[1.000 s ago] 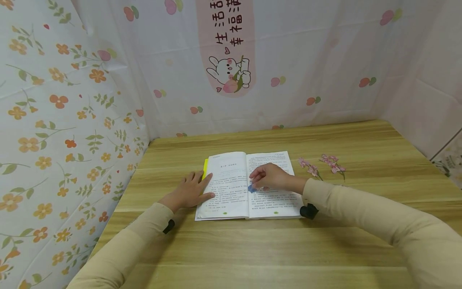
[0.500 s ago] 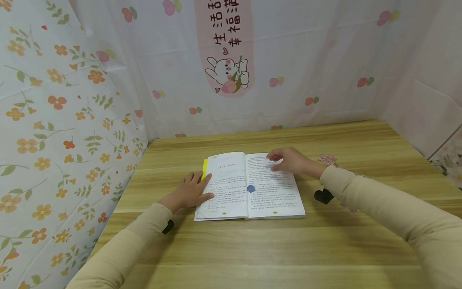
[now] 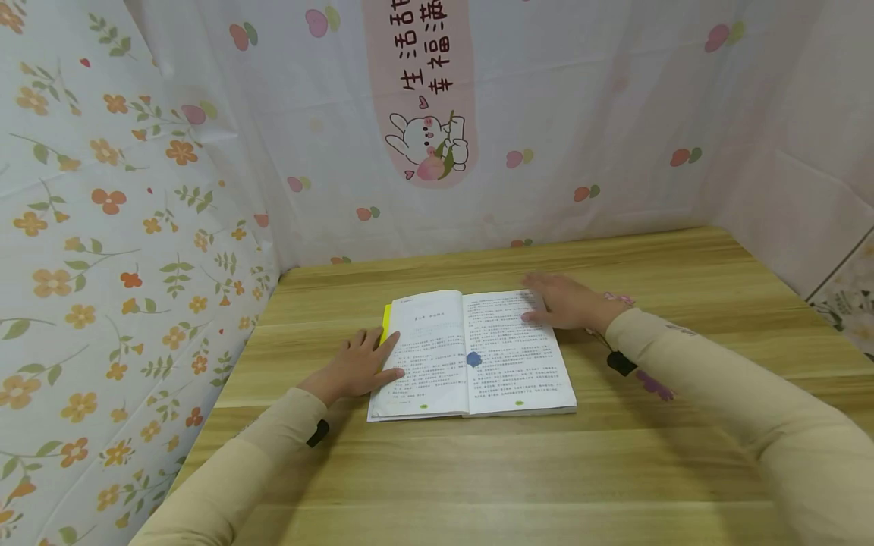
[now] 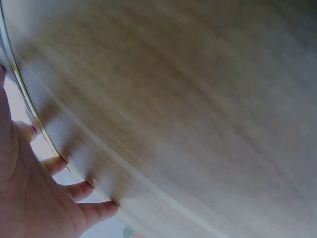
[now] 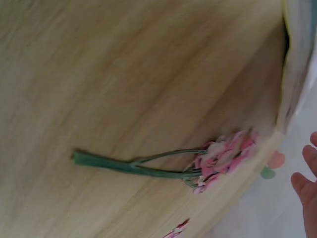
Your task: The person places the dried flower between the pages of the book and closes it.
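Observation:
An open book with printed pages lies on the table. Its yellow cover edge shows at the left. My left hand rests at the book's left edge, thumb on the left page and fingers spread on the table. On the right page, near the gutter, lies a small blue flower-shaped piece. My right hand, slightly blurred, is over the book's upper right corner with fingers extended and nothing held. In the right wrist view, a pink flower sprig with a green stem lies on the table near the book.
A purple flower lies beside my right forearm. Part of another pink sprig shows at the bottom of the right wrist view. Patterned cloth hangs behind the wooden table and along its left side.
My right hand has moved from beside the blue flower-shaped piece to the book's upper right corner, its fingers straightening. The piece stays on the page. My left hand has not moved.

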The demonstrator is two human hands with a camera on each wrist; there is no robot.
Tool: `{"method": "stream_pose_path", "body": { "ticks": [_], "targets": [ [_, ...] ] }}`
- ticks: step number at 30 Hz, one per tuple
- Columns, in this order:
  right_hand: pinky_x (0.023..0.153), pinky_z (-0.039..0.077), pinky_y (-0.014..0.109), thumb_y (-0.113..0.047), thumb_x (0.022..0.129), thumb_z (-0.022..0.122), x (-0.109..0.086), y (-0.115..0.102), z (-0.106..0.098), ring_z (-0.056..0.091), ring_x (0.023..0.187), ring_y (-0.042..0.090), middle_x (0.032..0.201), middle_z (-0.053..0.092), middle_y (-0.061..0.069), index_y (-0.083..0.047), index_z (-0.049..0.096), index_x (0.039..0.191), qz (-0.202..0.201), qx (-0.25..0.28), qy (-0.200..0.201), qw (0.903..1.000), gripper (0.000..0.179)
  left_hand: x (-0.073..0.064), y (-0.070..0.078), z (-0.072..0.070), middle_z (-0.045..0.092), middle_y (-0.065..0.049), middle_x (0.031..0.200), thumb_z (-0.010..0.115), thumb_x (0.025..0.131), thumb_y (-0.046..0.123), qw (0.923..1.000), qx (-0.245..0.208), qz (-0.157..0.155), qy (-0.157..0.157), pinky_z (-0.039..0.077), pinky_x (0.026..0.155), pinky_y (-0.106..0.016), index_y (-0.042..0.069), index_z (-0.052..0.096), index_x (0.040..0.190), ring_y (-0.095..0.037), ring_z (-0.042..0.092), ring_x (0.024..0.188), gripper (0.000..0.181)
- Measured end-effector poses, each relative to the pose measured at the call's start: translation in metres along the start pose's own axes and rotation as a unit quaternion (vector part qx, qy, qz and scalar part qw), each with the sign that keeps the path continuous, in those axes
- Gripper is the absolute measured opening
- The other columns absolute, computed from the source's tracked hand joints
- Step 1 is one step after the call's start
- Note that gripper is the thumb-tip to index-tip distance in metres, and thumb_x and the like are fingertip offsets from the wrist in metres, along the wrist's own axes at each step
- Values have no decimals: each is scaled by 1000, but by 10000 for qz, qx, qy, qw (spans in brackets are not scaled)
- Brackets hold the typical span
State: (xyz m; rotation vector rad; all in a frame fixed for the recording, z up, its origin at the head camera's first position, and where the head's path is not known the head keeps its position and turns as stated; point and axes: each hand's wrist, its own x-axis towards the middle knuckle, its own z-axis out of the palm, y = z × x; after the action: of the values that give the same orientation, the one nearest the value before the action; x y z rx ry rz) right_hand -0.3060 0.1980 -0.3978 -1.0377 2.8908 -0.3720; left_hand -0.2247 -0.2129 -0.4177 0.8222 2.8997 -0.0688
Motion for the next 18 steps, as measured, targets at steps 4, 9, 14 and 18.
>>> {"method": "stream_pose_path", "body": {
  "ticks": [4,9,14,18],
  "targets": [
    [112,14,57,-58,95,50,3,4,8,18,142,43,154,21,28,7,21,151,245,-175,-464,9985,90,0,0,1,32,-26,147,43,98,57,10000,1,-24,21,35,95,-63,9,27,154,-48,34,129,75],
    [111,12,60,-63,95,45,7,5,12,16,142,44,154,19,29,8,20,150,409,-222,-657,9968,94,0,-1,2,33,-26,146,42,98,58,10000,35,29,68,37,94,-62,9,28,154,-47,35,128,75],
    [110,13,61,-63,95,44,9,6,13,18,141,46,153,22,31,10,21,149,492,-346,-683,9959,94,-1,-1,2,33,-26,146,42,98,58,10000,0,35,90,37,94,-62,10,28,154,-47,35,129,75],
    [110,12,61,-64,95,44,11,7,12,18,141,46,153,22,30,9,22,149,591,-367,-728,9949,94,-1,-2,2,33,-26,146,42,98,59,9999,-16,33,102,37,94,-63,10,28,154,-47,34,129,75]
  ]
}}
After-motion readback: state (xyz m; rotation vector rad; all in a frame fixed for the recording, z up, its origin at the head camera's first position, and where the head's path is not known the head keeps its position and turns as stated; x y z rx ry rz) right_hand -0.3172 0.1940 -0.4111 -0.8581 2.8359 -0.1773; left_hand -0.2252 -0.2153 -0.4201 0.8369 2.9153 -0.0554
